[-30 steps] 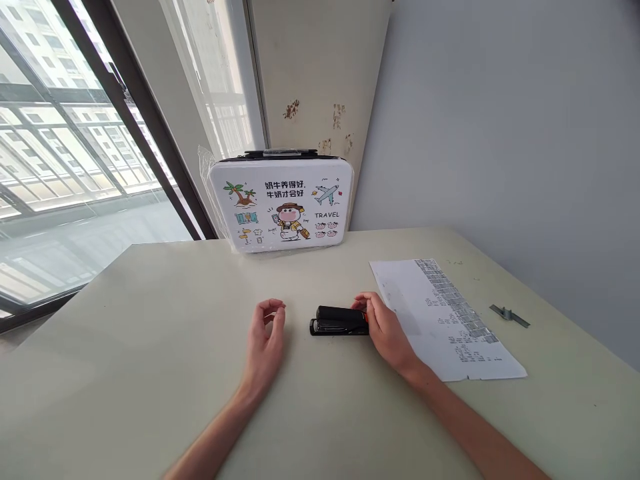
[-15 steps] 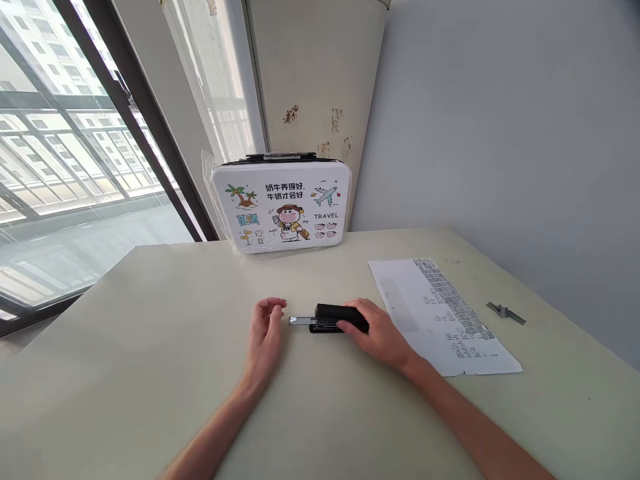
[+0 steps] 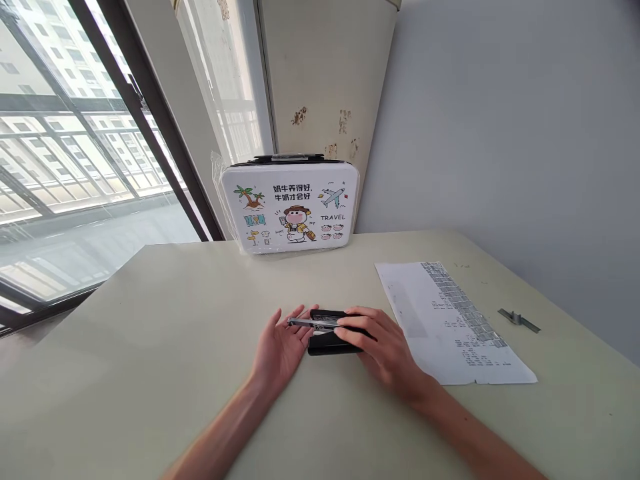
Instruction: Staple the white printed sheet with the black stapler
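A black stapler (image 3: pixel 333 343) is tipped on its side above the table, its metal staple tray sticking out to the left. My right hand (image 3: pixel 383 343) is wrapped round its right part, fingers over the top. Under the protruding tray lies my left hand (image 3: pixel 284 343), palm up with its fingers spread; whether the fingertips touch the stapler is unclear. A printed white sheet (image 3: pixel 415 307) with a grey grid strip lies to the right of my right hand.
A white cartoon-printed case (image 3: pixel 295 230) in clear plastic stands at the table's back edge. A small grey metal tool (image 3: pixel 519 320) lies at the right. The table (image 3: pixel 150 373) borders a window on the left and a wall on the right.
The stapler has been rolled over in my right hand. My left hand has turned palm up, opened its fingers and come under the tray. The view has shifted slightly.
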A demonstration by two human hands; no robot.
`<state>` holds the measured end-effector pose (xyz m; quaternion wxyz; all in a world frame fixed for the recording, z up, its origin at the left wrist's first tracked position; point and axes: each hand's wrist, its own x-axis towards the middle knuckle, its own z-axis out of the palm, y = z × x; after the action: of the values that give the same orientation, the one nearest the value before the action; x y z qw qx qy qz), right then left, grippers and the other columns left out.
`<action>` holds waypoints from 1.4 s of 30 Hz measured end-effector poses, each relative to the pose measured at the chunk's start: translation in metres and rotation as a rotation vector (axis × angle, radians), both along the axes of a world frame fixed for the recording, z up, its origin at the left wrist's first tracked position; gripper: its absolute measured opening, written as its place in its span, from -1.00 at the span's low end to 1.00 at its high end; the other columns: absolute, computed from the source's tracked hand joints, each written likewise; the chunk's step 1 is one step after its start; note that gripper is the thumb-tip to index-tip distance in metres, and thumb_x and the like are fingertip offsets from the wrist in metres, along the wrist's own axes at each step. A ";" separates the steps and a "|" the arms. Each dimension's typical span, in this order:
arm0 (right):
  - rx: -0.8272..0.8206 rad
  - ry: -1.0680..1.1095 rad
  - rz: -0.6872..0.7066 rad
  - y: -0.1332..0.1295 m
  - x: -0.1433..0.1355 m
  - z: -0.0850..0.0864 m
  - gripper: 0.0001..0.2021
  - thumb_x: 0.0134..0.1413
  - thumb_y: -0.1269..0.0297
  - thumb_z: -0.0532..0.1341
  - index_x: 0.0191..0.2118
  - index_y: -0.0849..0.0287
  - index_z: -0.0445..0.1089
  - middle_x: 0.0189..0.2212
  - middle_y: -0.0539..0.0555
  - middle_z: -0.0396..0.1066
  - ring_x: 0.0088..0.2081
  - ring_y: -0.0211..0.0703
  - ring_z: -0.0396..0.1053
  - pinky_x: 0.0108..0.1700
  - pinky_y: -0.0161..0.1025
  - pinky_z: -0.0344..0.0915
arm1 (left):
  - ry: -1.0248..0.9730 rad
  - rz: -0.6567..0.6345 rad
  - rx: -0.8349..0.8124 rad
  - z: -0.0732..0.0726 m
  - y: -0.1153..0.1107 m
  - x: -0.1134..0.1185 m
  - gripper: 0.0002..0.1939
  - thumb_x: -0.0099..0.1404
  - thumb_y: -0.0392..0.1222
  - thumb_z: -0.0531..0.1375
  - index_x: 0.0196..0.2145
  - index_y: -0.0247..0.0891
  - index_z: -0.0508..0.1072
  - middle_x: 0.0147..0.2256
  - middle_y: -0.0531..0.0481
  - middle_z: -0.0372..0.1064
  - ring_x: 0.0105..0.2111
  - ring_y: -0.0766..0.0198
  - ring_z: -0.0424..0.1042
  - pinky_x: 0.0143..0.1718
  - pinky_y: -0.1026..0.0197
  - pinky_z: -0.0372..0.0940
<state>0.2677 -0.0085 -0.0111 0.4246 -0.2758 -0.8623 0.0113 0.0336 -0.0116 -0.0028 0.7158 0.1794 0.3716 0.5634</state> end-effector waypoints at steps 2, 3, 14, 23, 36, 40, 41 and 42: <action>0.047 -0.021 -0.010 -0.003 -0.002 0.001 -0.52 0.37 0.53 0.15 0.23 -0.17 0.40 0.03 0.01 0.59 0.18 -0.02 0.44 0.07 -0.02 0.46 | -0.044 -0.031 0.000 0.002 -0.001 0.000 -0.62 0.46 -0.01 0.05 -0.04 -0.35 0.49 0.12 -0.39 0.48 0.22 -0.10 0.43 0.26 -0.19 0.34; 0.061 -0.026 -0.016 -0.004 -0.003 0.000 -0.51 0.38 0.52 0.15 0.23 -0.21 0.41 0.03 -0.01 0.60 0.18 -0.04 0.44 0.08 -0.03 0.46 | -0.055 -0.040 0.007 0.002 -0.001 0.000 -0.61 0.46 -0.02 0.05 -0.03 -0.35 0.50 0.13 -0.39 0.47 0.23 -0.10 0.43 0.25 -0.18 0.35; 0.091 -0.017 -0.091 -0.004 -0.001 0.003 -0.47 0.40 0.50 0.13 0.28 -0.28 0.38 0.06 -0.03 0.59 0.18 -0.02 0.43 0.07 0.01 0.43 | -0.016 0.001 -0.066 -0.003 0.003 -0.004 -0.68 0.42 -0.12 0.12 -0.06 -0.36 0.58 0.01 -0.30 0.57 0.15 -0.01 0.51 0.25 -0.04 0.40; 0.062 0.036 -0.126 0.000 0.004 -0.001 -0.42 0.36 0.56 0.14 0.28 -0.29 0.37 0.06 0.00 0.57 0.19 0.03 0.40 0.11 0.09 0.42 | 0.161 0.053 -0.029 0.001 0.001 -0.003 -0.88 0.34 -0.17 0.24 -0.31 -0.26 0.52 -0.19 -0.18 0.53 -0.22 0.17 0.56 -0.04 0.11 0.50; -0.004 0.183 -0.181 0.007 0.004 -0.007 -0.44 0.32 0.56 0.17 0.25 -0.24 0.43 0.02 0.04 0.54 0.13 0.03 0.42 0.13 0.11 0.45 | 0.965 0.007 0.293 0.014 -0.019 0.003 -0.45 0.42 0.04 0.11 0.30 -0.14 0.36 -0.39 0.12 0.04 -0.41 0.27 0.09 -0.34 0.24 0.10; 0.002 0.187 -0.174 0.007 0.004 -0.006 -0.40 0.30 0.62 0.19 0.26 -0.24 0.42 0.02 0.04 0.53 0.13 0.02 0.40 0.12 0.11 0.45 | 0.983 -0.022 0.281 0.013 -0.019 0.003 -0.42 0.43 0.02 0.10 0.35 -0.14 0.32 -0.38 0.12 0.06 -0.39 0.26 0.10 -0.33 0.25 0.08; 0.004 0.189 -0.174 0.007 0.004 -0.005 -0.39 0.29 0.63 0.19 0.26 -0.24 0.41 0.01 0.04 0.53 0.12 0.02 0.40 0.12 0.11 0.45 | 0.982 -0.030 0.275 0.013 -0.019 0.002 -0.41 0.43 0.02 0.11 0.35 -0.14 0.32 -0.39 0.12 0.06 -0.39 0.26 0.09 -0.33 0.25 0.08; 0.006 0.190 -0.176 0.008 0.004 -0.005 -0.39 0.29 0.63 0.19 0.26 -0.25 0.41 0.01 0.04 0.53 0.12 0.02 0.40 0.11 0.11 0.45 | 0.980 -0.036 0.270 0.012 -0.019 0.002 -0.41 0.43 0.02 0.11 0.36 -0.13 0.31 -0.39 0.12 0.06 -0.39 0.26 0.08 -0.34 0.25 0.07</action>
<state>0.2714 -0.0010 -0.0160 0.5045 -0.3467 -0.7907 -0.0024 0.0356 -0.0306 0.0097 0.4373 0.5200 0.5845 0.4435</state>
